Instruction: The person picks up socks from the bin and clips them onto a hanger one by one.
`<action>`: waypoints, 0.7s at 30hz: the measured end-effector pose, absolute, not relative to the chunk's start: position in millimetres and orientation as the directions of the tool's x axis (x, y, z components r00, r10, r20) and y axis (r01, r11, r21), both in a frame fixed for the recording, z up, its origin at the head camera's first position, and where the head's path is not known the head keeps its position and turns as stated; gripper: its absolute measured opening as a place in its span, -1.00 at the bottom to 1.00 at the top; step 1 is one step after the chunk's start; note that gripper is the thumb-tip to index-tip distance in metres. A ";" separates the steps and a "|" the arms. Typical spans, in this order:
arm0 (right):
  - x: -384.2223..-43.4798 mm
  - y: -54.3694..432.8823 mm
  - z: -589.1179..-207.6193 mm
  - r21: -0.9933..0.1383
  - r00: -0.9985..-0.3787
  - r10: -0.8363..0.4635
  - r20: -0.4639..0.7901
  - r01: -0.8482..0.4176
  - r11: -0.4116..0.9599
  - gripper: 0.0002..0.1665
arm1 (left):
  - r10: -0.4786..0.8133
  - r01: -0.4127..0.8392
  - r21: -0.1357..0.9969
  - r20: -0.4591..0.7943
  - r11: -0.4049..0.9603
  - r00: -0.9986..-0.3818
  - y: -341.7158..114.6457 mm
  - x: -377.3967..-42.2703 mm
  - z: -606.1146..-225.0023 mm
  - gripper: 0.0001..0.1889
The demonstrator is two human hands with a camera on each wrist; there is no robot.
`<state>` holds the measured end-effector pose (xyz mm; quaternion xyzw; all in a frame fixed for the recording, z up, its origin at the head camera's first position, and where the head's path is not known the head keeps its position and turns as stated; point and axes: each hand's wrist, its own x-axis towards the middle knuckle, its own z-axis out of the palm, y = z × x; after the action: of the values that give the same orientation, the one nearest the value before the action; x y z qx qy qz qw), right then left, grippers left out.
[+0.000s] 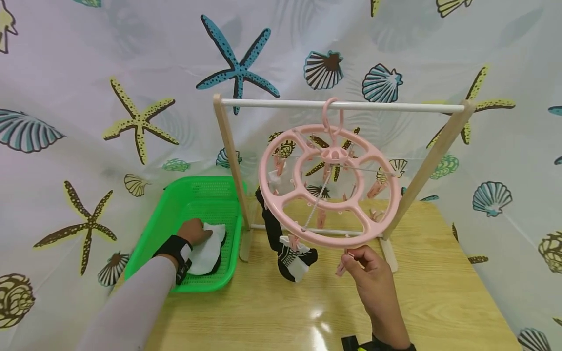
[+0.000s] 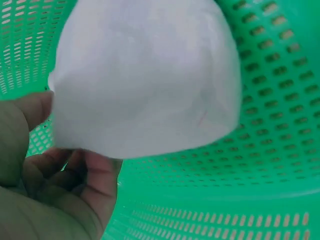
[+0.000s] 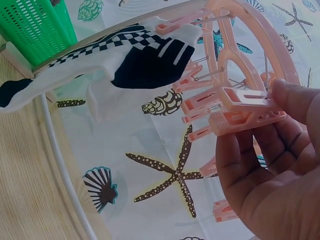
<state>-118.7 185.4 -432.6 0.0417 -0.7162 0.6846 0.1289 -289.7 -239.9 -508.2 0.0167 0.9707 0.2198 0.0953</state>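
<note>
My left hand (image 1: pixel 194 232) reaches into the green basket (image 1: pixel 232 273) and pinches one end of a white sock (image 1: pixel 205 254) with dark edges. Close up in the left wrist view, thumb and fingers meet at the edge of the white fabric (image 2: pixel 150 80). My right hand (image 1: pixel 373 278) pinches a pink clothespin (image 1: pixel 342 267) at the near rim of the round pink hanger (image 1: pixel 281 209). In the right wrist view nothing is between that clothespin's (image 3: pixel 247 100) tips. Beside it, a black and white patterned sock (image 1: pixel 295 261) hangs from another clip.
The hanger hooks over a white rod (image 1: pixel 272 103) on a wooden stand (image 1: pixel 428 168). A black sock (image 1: pixel 270 222) and a pale item (image 1: pixel 275 176) hang on its left side. Several more clips dangle from the rings. Below is a wooden table (image 1: pixel 439 292); behind, a patterned curtain (image 1: pixel 281 44).
</note>
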 end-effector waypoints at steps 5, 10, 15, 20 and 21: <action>-119.5 185.1 -431.7 -0.973 -0.967 0.119 0.225 -0.217 0.077 -0.89 | 0.096 0.057 0.420 -0.073 0.906 -0.993 -232.2 -288.1 -501.3 -0.50; -118.7 185.6 -431.9 -0.975 -0.968 0.126 0.217 -0.209 0.076 -0.87 | 0.099 0.084 0.448 -0.010 0.890 -0.995 -221.9 -282.2 -480.6 -0.52; -117.6 185.9 -431.9 -0.973 -0.966 0.114 0.231 -0.227 0.052 -0.86 | 0.159 0.141 0.495 0.007 0.857 -0.987 -215.0 -269.8 -457.0 -0.64; -116.6 186.4 -431.4 -0.974 -0.968 0.120 0.221 -0.213 0.072 -0.85 | 0.178 0.171 0.579 0.046 0.797 -0.983 -208.8 -249.9 -443.2 -0.86; -116.4 186.5 -431.5 -0.975 -0.969 0.123 0.215 -0.206 0.079 -0.85 | 0.172 0.172 0.592 0.057 0.787 -0.983 -206.3 -244.5 -440.5 -0.83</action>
<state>-116.4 186.5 -431.5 0.0286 -0.7244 0.6780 0.1216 -244.5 -206.3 -440.5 0.0910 0.9453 0.3132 0.0001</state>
